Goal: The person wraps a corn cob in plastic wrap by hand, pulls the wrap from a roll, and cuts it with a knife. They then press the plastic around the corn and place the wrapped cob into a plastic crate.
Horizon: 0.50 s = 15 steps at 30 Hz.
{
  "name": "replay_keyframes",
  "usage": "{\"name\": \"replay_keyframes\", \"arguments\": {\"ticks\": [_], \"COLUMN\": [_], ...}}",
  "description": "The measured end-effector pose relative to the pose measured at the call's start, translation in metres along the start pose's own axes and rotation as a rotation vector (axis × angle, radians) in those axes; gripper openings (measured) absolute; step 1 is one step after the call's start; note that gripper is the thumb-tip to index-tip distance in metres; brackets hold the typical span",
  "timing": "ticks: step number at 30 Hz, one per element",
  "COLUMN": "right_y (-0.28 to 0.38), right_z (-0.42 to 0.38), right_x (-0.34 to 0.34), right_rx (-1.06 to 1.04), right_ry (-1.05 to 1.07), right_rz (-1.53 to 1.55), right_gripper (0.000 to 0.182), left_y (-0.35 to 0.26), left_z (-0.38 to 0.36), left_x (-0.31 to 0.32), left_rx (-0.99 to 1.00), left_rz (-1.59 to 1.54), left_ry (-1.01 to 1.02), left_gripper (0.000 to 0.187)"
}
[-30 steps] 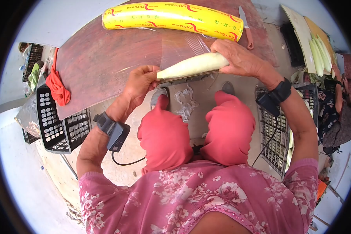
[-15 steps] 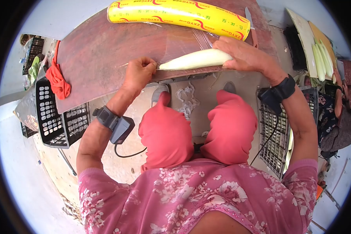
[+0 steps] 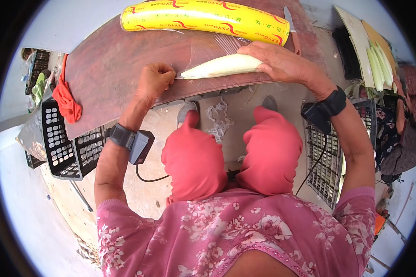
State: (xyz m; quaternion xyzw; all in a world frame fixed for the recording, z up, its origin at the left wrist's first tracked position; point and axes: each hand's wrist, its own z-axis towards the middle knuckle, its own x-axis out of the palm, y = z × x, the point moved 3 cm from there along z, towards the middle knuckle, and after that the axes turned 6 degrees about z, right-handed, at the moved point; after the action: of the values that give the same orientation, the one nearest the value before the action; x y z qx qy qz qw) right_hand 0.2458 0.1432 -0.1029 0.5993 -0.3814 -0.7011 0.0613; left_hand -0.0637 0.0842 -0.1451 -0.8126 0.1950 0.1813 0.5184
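A pale, tapered vegetable stalk (image 3: 222,67), like a water bamboo shoot, lies along the near edge of the table with its tip to the left. Clear cling film (image 3: 203,51) spreads under and behind it. My right hand (image 3: 279,62) wraps round its thick end, thumb on the near side. Beside the tip, my left hand (image 3: 156,82) is closed in a pinch on a thin strip of the film, which runs to the stalk. Behind both lies a yellow roll of cling film (image 3: 203,19), from which the sheet seems to come.
A knife (image 3: 291,25) lies at the right end of the red-brown table (image 3: 106,78). An orange-red cloth (image 3: 67,104) hangs over its left edge by a black crate (image 3: 60,138). Another crate (image 3: 326,171) stands at right, near more pale stalks (image 3: 379,67) and another person's arm (image 3: 399,108).
My left hand has drawn slightly left from the stalk's tip, and a short strip of film now shows between them. My right hand stays on the thick end. The view has shifted a little.
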Motion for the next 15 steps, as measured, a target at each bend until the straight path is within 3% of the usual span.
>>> {"name": "replay_keyframes", "arguments": {"ticks": [8,15], "right_y": [0.01,-0.002], "right_z": [-0.001,0.005], "right_x": [0.012,0.013], "right_rx": [0.159,0.155], "right_ry": [-0.099,-0.073], "right_rz": [-0.153,-0.056], "right_gripper": [0.063,0.061], "left_y": [-0.007,-0.002], "left_z": [0.0,0.013], "left_x": [-0.001,-0.008], "left_rx": [0.001,0.023], "left_rz": [0.124,0.137], "left_ry": [0.011,0.063], "left_gripper": [0.006,0.006]}}
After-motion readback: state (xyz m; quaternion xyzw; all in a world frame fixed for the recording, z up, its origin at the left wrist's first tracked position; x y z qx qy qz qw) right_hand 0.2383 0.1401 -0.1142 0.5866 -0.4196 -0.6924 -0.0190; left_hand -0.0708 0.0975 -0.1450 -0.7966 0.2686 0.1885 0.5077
